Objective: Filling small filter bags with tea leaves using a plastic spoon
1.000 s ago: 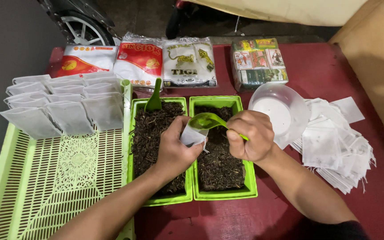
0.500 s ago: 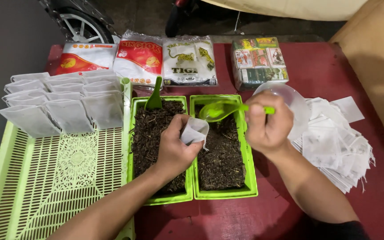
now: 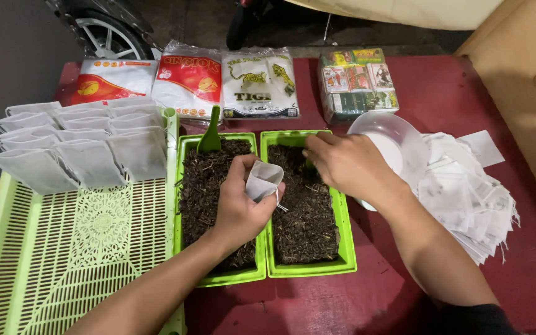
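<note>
One small white filter bag (image 3: pixel 263 180) | crumpled, mouth seemingly open | left hand (image 3: pixel 238 208)

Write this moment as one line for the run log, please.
left hand: holds pouch | right hand: in right tray, scoop mostly hidden

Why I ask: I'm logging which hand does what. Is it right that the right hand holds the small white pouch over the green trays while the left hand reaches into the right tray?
Not quite: the hands are swapped. The head view shows the left hand holding the small white pouch, and the right hand reaching into the right tray.
</note>
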